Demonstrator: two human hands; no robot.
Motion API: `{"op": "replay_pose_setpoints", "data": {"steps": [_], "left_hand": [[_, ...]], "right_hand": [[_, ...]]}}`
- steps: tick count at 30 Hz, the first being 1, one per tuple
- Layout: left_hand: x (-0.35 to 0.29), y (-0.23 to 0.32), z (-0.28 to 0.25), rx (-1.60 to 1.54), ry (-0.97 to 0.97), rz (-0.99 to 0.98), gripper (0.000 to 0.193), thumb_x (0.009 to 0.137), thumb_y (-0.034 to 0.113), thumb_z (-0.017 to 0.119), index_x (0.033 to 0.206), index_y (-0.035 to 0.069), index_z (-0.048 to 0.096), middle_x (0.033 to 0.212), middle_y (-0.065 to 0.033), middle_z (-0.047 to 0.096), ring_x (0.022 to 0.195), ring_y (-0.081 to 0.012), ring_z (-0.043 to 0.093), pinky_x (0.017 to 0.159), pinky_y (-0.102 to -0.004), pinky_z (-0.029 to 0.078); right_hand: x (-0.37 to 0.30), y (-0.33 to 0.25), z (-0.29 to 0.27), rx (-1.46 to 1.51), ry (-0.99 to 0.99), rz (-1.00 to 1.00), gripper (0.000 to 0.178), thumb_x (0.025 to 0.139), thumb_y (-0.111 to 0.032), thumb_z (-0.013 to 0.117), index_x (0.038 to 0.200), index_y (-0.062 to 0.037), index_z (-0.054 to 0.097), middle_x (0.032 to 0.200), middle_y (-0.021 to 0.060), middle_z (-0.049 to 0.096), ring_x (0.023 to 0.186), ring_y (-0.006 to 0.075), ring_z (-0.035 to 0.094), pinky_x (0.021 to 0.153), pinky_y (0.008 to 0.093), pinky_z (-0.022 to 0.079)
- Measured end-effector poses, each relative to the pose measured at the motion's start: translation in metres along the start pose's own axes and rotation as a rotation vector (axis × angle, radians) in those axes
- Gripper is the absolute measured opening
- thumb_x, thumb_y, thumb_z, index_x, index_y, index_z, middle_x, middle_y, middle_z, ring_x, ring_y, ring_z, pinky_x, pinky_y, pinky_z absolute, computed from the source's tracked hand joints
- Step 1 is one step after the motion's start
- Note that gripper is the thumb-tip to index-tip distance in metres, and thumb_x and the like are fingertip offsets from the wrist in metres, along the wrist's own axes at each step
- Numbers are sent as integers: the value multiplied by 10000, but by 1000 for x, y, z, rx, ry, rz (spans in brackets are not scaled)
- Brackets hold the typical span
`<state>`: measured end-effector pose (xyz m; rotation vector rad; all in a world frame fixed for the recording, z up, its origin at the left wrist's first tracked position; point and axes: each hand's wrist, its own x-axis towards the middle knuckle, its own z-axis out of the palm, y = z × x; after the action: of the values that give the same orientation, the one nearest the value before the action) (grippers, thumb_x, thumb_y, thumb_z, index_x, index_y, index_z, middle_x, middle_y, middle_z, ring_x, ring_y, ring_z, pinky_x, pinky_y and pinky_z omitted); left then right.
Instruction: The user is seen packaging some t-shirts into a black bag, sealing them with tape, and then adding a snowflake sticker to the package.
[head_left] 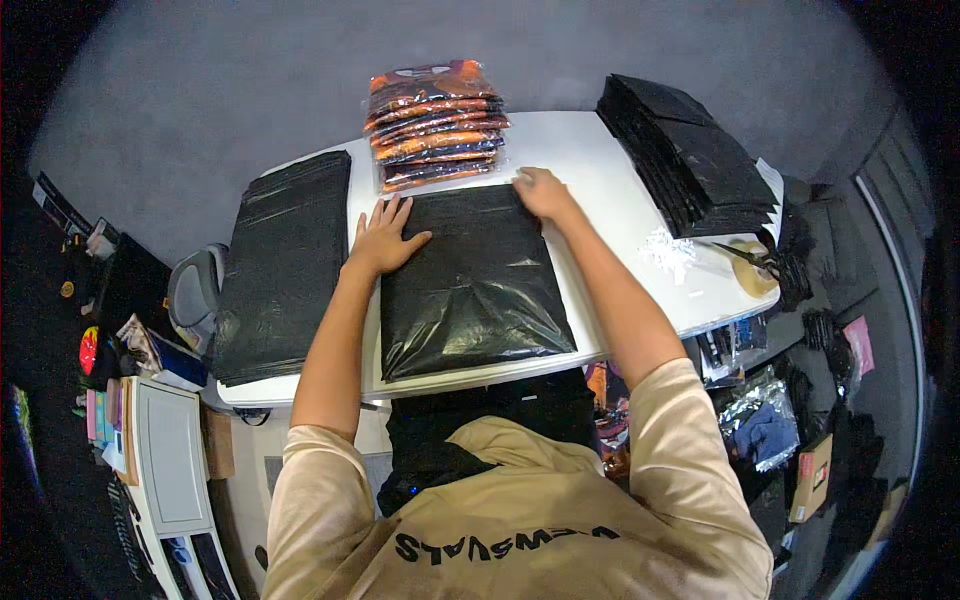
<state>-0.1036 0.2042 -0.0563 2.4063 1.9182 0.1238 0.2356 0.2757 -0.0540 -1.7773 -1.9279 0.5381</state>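
A black plastic mailer bag [478, 290] lies flat in front of me on the white table, its surface creased and shiny near the front edge. My left hand [383, 240] rests on its far left corner with the fingers spread. At the far right corner my right hand [541, 194] is closed, its fingers curled at the bag's edge; the fingertips are partly hidden. Just beyond the bag stands a stack of orange and dark folded items in clear plastic bags [437, 125].
A pile of flat black bags [283, 270] covers the table's left side. More black bags [700, 150] are stacked at the far right. Near them are white paper scraps [667, 251], black-handled scissors [757, 260] and a tape roll [750, 277]. A white cabinet [172, 455] stands at lower left.
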Motion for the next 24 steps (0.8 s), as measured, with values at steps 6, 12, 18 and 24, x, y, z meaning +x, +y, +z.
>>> {"op": "replay_pose_setpoints", "data": {"steps": [6, 12, 18, 24], "left_hand": [[-10, -18, 7, 11, 12, -7, 988, 954, 810, 452, 1700, 188, 273, 1784, -98, 170, 1645, -338, 133, 1311, -585, 75], [-11, -6, 2, -5, 30, -17, 1001, 941, 802, 491, 1695, 179, 280, 1778, -105, 192, 1636, -360, 160, 1304, -600, 104], [-12, -11, 2, -63, 55, -33, 1078, 913, 807, 527, 1684, 95, 283, 1765, -117, 235, 1636, -351, 166, 1312, -580, 94], [-8, -10, -8, -61, 21, -34, 1065, 932, 728, 601, 1688, 71, 239, 1757, -162, 236, 1620, -393, 204, 1306, -591, 129]], "right_hand": [[-50, -119, 70, -240, -245, -470, 705, 1047, -573, 508, 1617, -165, 430, 1715, 166, 316, 1606, 363, 234, 1279, 645, 170], [-45, -85, 52, -376, -301, -346, 769, 1078, -653, 328, 1704, -213, 250, 1789, 93, 139, 1647, 332, 120, 1313, 588, 108], [-40, -42, 17, -488, -243, -128, 753, 1085, -651, 292, 1704, -223, 245, 1794, 30, 137, 1647, 306, 130, 1308, 605, 140], [-39, -40, 9, -537, -221, -70, 755, 1075, -631, 368, 1694, -208, 273, 1785, 54, 180, 1637, 309, 178, 1296, 623, 169]]}}
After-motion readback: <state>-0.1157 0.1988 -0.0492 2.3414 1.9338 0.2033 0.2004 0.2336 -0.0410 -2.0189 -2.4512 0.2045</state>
